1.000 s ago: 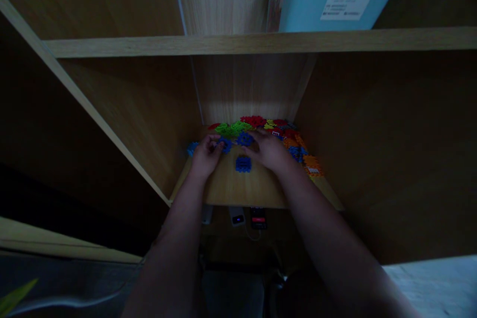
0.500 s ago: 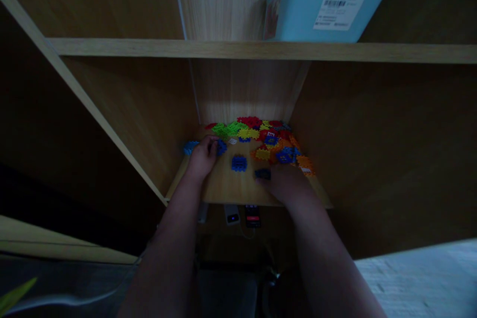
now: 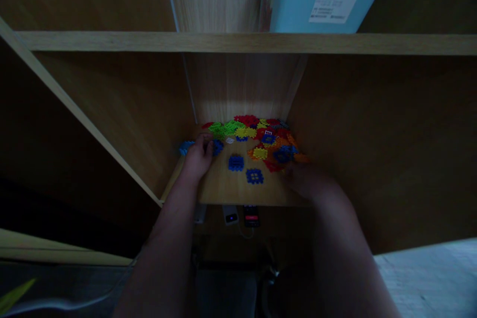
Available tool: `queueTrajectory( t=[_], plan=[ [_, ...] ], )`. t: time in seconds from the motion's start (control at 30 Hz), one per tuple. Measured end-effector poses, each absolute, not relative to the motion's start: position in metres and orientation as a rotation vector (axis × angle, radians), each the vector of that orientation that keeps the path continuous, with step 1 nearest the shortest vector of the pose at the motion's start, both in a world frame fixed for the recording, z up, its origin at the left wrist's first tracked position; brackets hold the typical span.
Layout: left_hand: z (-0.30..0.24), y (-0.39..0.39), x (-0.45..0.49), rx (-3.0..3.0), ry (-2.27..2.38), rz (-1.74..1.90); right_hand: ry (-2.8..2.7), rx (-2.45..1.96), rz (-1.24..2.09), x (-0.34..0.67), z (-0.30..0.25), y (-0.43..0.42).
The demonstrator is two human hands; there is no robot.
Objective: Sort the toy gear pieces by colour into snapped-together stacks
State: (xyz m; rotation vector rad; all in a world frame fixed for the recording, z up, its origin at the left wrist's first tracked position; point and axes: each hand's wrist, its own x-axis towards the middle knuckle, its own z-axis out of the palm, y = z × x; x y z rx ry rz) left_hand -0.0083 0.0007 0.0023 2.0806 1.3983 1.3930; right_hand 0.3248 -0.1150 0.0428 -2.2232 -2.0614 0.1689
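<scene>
Flat plastic building pieces with toothed edges lie on the lower shelf. My left hand (image 3: 199, 156) is at the left side, its fingers closed against a dark blue building piece (image 3: 218, 147). Just beyond its wrist side, by the wall, lies a lighter blue piece (image 3: 185, 147). My right hand (image 3: 303, 179), smeared by motion, is at the right end beside orange pieces (image 3: 301, 158) and a red piece (image 3: 274, 165); its fingers are not clear. Between the hands rest a blue piece (image 3: 236, 163) and a blue window-pattern piece (image 3: 255, 176), apart from each other.
Green pieces (image 3: 225, 129), yellow pieces (image 3: 246, 132) and red pieces (image 3: 246, 119) are heaped along the back. A light blue bin (image 3: 290, 5) stands on the upper shelf (image 3: 223, 42). Below the lower shelf lie a phone (image 3: 251, 216) and a white device (image 3: 231, 215) with a cable.
My right hand has let go of the blue window-pattern piece, which now lies flat near the front edge, and has moved right towards the heap. My left hand stays by its blue piece.
</scene>
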Motion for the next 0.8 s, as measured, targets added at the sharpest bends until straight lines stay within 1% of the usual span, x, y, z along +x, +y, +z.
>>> queueTrajectory(
  t=[0.1, 0.2, 0.27, 0.37, 0.43, 0.63, 0.8],
  plan=[
    [0.002, -0.001, -0.008, 2.082, 1.415, 1.384, -2.028, -2.35, 0.14, 0.318, 0.042, -0.11],
    [0.002, -0.001, -0.01, 2.089, 1.438, 1.365, -2.052, -2.294, 0.061, 0.311, 0.049, -0.108],
    [0.001, 0.001, -0.011, 2.101, 1.449, 1.349, -2.095, -2.095, 0.116, 0.306, 0.053, -0.109],
    [-0.001, 0.004, -0.01, 2.126, 1.431, 1.332, -2.194, -1.671, 0.307, 0.297, 0.054, -0.111],
    [-0.003, 0.006, -0.01, 2.144, 1.402, 1.314, -2.241, -1.509, 0.389, 0.291, 0.051, -0.111],
    [-0.007, 0.006, -0.011, 2.206, 1.39, 1.23, -2.273, -1.53, 0.484, 0.286, 0.042, -0.11],
    [-0.009, 0.007, -0.012, 2.251, 1.354, 1.175, -2.244, -1.52, 0.469, 0.286, 0.041, -0.11]
  ],
)
